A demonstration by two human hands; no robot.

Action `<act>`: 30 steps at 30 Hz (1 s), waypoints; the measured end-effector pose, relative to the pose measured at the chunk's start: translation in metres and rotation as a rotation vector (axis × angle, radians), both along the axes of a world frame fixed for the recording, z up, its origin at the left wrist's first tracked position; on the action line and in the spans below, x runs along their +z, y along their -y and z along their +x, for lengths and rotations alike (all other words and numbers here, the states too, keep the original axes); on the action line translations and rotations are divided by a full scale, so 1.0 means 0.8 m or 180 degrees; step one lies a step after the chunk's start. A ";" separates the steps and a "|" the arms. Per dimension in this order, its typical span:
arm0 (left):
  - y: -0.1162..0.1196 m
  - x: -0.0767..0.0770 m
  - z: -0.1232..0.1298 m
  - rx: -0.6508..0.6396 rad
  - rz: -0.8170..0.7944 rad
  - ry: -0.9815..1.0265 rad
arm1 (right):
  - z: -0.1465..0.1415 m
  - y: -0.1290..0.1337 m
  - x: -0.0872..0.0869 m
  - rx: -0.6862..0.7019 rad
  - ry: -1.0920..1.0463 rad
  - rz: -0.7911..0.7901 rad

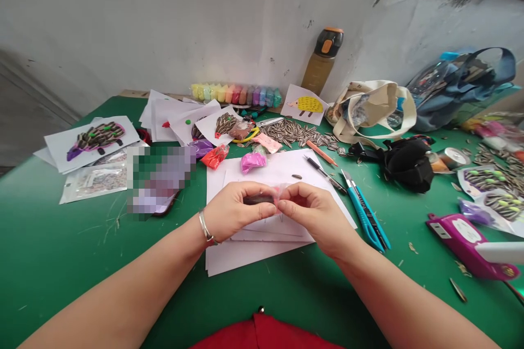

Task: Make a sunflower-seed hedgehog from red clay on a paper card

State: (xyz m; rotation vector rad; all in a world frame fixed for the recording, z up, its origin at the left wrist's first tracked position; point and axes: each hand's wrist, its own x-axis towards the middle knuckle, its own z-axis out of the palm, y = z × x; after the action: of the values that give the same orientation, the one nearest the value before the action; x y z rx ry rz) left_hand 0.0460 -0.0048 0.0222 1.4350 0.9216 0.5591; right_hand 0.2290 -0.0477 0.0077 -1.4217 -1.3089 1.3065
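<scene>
Both hands meet over a stack of white paper. My left hand, with a silver bracelet at the wrist, is closed with thumb and fingers pinching the left side of a small clear plastic packet with something pinkish-red in it. A dark, long thing shows inside the curl of that hand; its kind is unclear. My right hand pinches the packet's other side between thumb and forefinger. Just beyond the hands lie a magenta clay packet, a single sunflower seed and a black pen.
Blue scissors and a blue utility knife lie right of the paper. Sunflower seeds are heaped behind. Seed-hedgehog pictures lie left. A bottle, cloth bag, black strap and magenta device stand around.
</scene>
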 end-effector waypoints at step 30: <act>-0.001 -0.001 -0.004 -0.0327 -0.0551 -0.0128 | 0.023 -0.004 -0.006 0.0859 0.0719 0.1616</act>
State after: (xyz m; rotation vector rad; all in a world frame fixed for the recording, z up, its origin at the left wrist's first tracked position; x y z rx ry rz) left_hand 0.0427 -0.0043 0.0214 1.3325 0.9002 0.3663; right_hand 0.2473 -0.0441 0.0031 -1.0784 -1.8772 0.8940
